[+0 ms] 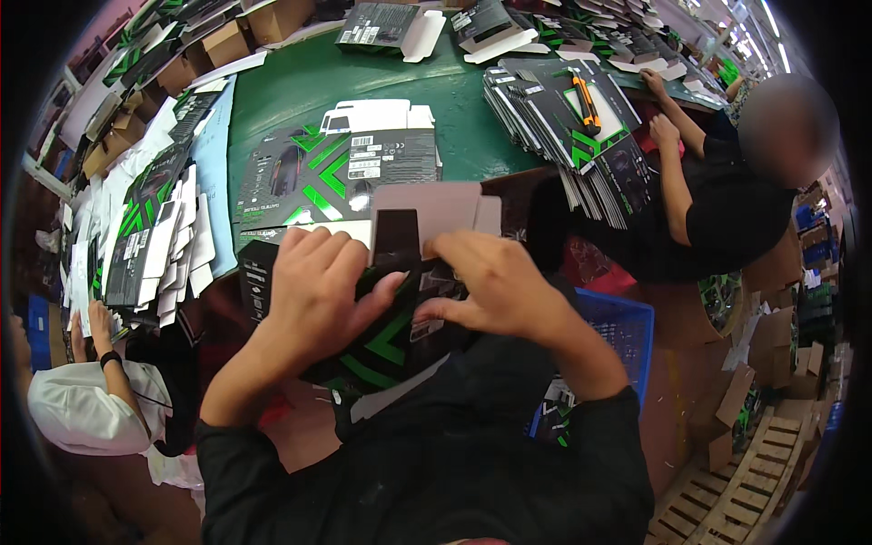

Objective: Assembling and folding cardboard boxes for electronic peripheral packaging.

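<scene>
Close to my body I hold a black-and-green printed carton (386, 350), partly folded, its pale inner flaps (454, 204) standing up at the far side. My left hand (322, 282) grips its left part, fingers curled over the edge and thumb stretched toward the middle. On the right side my right hand (495, 282) pinches the carton near a dark side flap (397, 236), thumb below the curled fingers. Both hands cover parts of the carton. Just beyond it, a flat unfolded carton (363, 186) of the same print lies on the green table (300, 100).
At right, an orange-and-black cutter (586, 104) lies on a stack of flat cartons (536, 100), near a co-worker's hands. More cartons (150, 218) pile up at left beside another person. A blue basket (627, 318) stands right of my lap. Two cartons (381, 27) sit at the back.
</scene>
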`<control>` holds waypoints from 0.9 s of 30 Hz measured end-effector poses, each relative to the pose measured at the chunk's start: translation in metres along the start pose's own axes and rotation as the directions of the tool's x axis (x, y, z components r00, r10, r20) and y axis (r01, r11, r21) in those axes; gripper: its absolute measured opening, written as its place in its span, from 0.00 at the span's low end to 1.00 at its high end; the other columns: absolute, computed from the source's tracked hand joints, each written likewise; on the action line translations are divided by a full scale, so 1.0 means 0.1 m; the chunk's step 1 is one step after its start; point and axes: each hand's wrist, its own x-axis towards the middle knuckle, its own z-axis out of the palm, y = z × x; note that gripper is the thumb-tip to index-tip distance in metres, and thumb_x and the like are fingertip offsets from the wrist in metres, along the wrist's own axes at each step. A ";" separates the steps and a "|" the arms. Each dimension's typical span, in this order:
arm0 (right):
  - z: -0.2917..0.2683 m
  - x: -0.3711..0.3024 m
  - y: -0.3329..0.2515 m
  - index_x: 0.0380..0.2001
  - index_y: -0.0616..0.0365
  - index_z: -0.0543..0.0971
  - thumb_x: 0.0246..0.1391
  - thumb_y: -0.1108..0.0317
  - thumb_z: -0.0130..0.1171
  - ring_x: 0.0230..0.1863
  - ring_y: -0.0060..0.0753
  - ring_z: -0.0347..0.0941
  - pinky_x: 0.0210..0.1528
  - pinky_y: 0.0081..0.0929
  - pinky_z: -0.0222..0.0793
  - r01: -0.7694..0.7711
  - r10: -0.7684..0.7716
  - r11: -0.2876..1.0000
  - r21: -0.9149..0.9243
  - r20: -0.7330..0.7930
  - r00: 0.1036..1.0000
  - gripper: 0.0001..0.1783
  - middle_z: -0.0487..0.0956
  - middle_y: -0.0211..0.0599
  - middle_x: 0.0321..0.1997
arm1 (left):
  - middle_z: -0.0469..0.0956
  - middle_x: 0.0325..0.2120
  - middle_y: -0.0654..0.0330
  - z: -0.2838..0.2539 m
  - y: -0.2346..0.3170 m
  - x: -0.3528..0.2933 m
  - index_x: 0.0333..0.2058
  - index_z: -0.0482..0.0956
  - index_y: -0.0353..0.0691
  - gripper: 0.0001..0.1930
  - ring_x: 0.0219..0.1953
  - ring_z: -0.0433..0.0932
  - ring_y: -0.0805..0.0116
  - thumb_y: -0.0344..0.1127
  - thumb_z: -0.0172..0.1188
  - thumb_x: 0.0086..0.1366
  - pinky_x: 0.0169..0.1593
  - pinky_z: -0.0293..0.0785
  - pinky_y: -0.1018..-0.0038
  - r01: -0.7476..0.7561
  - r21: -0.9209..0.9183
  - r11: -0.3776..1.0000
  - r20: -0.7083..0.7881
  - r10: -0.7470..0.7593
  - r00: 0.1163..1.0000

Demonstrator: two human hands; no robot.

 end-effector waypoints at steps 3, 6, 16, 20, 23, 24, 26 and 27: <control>0.13 -0.13 -0.05 0.31 0.56 0.76 0.43 0.46 0.72 0.31 0.45 0.76 0.30 0.40 0.71 -0.083 0.085 0.990 -0.116 0.009 0.996 0.25 0.76 0.37 0.28 | 0.73 0.33 0.57 0.14 0.12 -0.14 0.33 0.77 0.40 0.19 0.39 0.72 0.55 0.49 0.71 0.55 0.49 0.65 0.55 0.051 0.137 0.989 -0.209 -0.022 0.978; 0.03 -0.24 -0.30 0.25 0.56 0.76 0.37 0.53 0.77 0.24 0.41 0.72 0.25 0.36 0.66 -0.057 0.049 0.998 -0.039 -0.169 0.984 0.23 0.74 0.34 0.22 | 0.55 0.61 0.38 0.16 0.55 -0.44 0.59 0.71 0.33 0.44 0.63 0.56 0.40 0.68 0.62 0.58 0.66 0.48 0.39 0.289 0.211 0.934 -0.217 -0.244 0.945; 0.07 -0.28 -0.61 0.40 0.61 0.79 0.52 0.57 0.69 0.31 0.34 0.76 0.27 0.23 0.72 0.235 -0.179 0.971 0.033 -0.549 0.816 0.20 0.78 0.40 0.38 | 0.77 0.47 0.52 0.52 0.71 -0.92 0.55 0.70 0.28 0.36 0.46 0.80 0.62 0.31 0.75 0.48 0.55 0.75 0.66 0.384 -0.923 -0.029 0.372 -0.323 0.870; 0.16 -0.81 -0.16 0.51 0.65 0.75 0.52 0.45 0.71 0.21 0.12 0.51 0.23 0.15 0.51 -0.343 0.421 0.905 0.250 -0.641 0.642 0.37 0.75 0.36 0.47 | 0.79 0.45 0.49 0.59 0.58 -0.81 0.57 0.67 0.25 0.38 0.43 0.82 0.58 0.30 0.64 0.43 0.48 0.80 0.65 0.289 -0.940 -0.179 0.336 -0.623 0.706; 0.49 -1.27 0.12 0.54 0.61 0.74 0.52 0.45 0.71 0.46 0.21 0.72 0.45 0.18 0.66 -0.257 0.556 0.120 0.959 0.150 0.818 0.37 0.75 0.32 0.50 | 0.79 0.45 0.47 0.73 0.47 -0.90 0.57 0.67 0.25 0.38 0.44 0.82 0.57 0.30 0.63 0.44 0.49 0.80 0.64 0.272 -0.923 -0.271 0.381 -0.558 0.737; 0.63 -1.35 0.12 0.56 0.62 0.73 0.51 0.44 0.72 0.47 0.19 0.72 0.46 0.18 0.67 -0.252 0.504 0.025 0.967 0.206 0.839 0.39 0.75 0.31 0.51 | 0.79 0.45 0.47 0.82 0.46 -0.90 0.57 0.67 0.25 0.38 0.44 0.82 0.57 0.30 0.63 0.44 0.49 0.80 0.64 0.282 -0.915 -0.288 0.399 -0.544 0.738; 0.71 -1.34 0.07 0.57 0.65 0.72 0.51 0.51 0.74 0.49 0.19 0.74 0.50 0.20 0.69 -0.213 0.439 -0.170 0.962 0.268 0.858 0.38 0.77 0.31 0.51 | 0.79 0.45 0.46 0.88 0.48 -0.93 0.57 0.67 0.24 0.38 0.43 0.82 0.56 0.30 0.63 0.44 0.48 0.80 0.64 0.313 -0.924 -0.219 0.382 -0.575 0.724; 0.70 -1.35 0.08 0.57 0.65 0.72 0.51 0.51 0.74 0.49 0.19 0.74 0.50 0.20 0.69 -0.219 0.442 -0.172 0.961 0.274 0.854 0.38 0.77 0.31 0.51 | 0.79 0.45 0.46 0.89 0.45 -0.96 0.57 0.67 0.24 0.38 0.43 0.82 0.56 0.30 0.63 0.44 0.48 0.80 0.64 0.313 -0.922 -0.226 0.386 -0.576 0.721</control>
